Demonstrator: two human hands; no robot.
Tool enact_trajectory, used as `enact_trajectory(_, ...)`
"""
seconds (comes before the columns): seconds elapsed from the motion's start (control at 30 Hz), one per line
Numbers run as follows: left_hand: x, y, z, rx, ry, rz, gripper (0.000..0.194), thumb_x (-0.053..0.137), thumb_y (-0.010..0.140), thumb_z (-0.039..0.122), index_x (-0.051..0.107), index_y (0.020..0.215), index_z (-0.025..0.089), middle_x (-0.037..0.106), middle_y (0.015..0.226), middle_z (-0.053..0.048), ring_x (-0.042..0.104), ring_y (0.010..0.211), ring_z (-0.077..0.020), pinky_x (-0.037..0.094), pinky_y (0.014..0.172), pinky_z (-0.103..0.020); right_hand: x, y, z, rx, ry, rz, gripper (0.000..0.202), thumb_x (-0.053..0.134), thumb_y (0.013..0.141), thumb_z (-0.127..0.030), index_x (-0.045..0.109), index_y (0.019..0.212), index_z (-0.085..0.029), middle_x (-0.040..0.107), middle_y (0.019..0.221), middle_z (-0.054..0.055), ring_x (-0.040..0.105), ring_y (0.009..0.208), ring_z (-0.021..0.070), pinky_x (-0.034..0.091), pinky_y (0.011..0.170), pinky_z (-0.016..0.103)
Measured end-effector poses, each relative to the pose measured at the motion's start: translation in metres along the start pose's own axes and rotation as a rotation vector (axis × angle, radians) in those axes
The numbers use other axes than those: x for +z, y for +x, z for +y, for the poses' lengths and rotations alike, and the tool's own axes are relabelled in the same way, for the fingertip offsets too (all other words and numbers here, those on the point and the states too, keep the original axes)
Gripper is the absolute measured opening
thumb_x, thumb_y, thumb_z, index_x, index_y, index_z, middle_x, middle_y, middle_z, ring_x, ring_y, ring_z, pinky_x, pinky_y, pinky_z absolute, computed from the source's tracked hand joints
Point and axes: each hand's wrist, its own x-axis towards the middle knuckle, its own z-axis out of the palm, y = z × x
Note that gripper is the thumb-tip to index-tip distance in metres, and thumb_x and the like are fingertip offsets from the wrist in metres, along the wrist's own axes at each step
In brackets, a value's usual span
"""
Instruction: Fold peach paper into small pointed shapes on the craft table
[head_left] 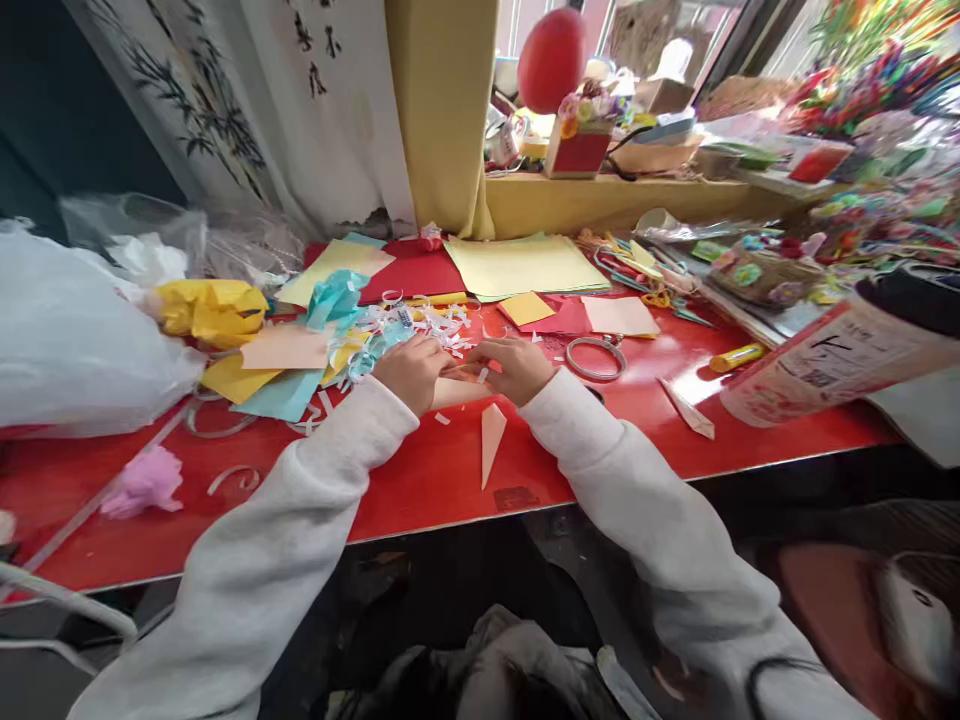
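Observation:
Both hands meet over the red table (420, 490), near its middle. My left hand (414, 372) and my right hand (516, 368) are closed on a pale pink paper piece (459, 392), whose lower part shows between and below them. The fingertips come close together at its upper edge. Just below the hands a narrow pointed pink scrap (491, 440) lies flat. White and teal paper shreds (390, 330) are heaped beyond my left hand. Right of my right hand sits a round ring of tape (596, 358).
Coloured sheets (525, 265) lie along the back. At left are a white plastic bag (82, 330), crumpled yellow paper (214, 312) and a pink crumpled piece (144, 482). A large printed tub (840, 350), a glue stick (736, 358) and a folded paper strip (686, 408) are at right.

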Motion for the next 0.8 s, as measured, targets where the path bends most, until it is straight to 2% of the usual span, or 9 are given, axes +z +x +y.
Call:
enact_trajectory(0.13,-0.0008,-0.0003,-0.0012,0.006,-0.031,-0.02,0.021,0.045,0.079,0.027,0.063,0.077,0.016,0.059,0.072,-0.005,0.048,0.072,-0.016,0.038,0.062,-0.026,-0.0021,-0.0013,-0.0027,0.012,0.046,-0.021,0.02,0.047,0.078,-0.03,0.06,0.081,-0.015,0.063,0.076,0.003,0.055,0.068,0.0129,0.036,0.062,0.023)
enact_trajectory(0.33,0.0021,-0.0006,-0.0005,-0.042,-0.049,0.02,0.022,0.044,0.079,0.026,0.061,0.071,0.015,0.058,0.072,-0.005,0.048,0.075,-0.0165,0.038,0.061,-0.026,-0.0033,-0.0021,-0.007,0.043,0.041,0.006,0.016,0.047,0.077,-0.026,0.058,0.078,-0.015,0.063,0.077,0.004,0.055,0.069,0.0134,0.036,0.064,0.023)
enact_trajectory(0.47,0.0048,-0.0009,-0.0008,-0.068,-0.071,0.035,0.022,0.047,0.078,0.032,0.062,0.072,0.017,0.059,0.073,-0.004,0.048,0.077,-0.0162,0.038,0.061,-0.025,-0.003,-0.0026,-0.0075,0.035,0.032,0.029,0.015,0.047,0.077,-0.026,0.058,0.077,-0.015,0.063,0.077,0.003,0.054,0.069,0.0129,0.036,0.066,0.024)
enact_trajectory(0.63,0.0069,-0.0005,-0.0008,-0.067,-0.067,0.039,0.019,0.049,0.076,0.03,0.06,0.069,0.016,0.059,0.073,-0.003,0.049,0.077,-0.0155,0.04,0.063,-0.025,-0.0035,-0.0024,-0.0067,0.052,0.051,-0.013,0.019,0.047,0.078,-0.03,0.059,0.08,-0.016,0.063,0.079,0.004,0.054,0.069,0.0132,0.037,0.065,0.024)
enact_trajectory(0.8,0.0052,0.0004,0.0003,-0.069,-0.088,0.029,0.017,0.051,0.075,0.03,0.058,0.07,0.016,0.058,0.075,-0.003,0.049,0.078,-0.0156,0.04,0.067,-0.026,-0.0049,-0.0023,-0.0074,0.092,0.08,-0.035,0.017,0.047,0.077,-0.027,0.059,0.08,-0.015,0.063,0.08,0.005,0.055,0.071,0.0136,0.037,0.065,0.024)
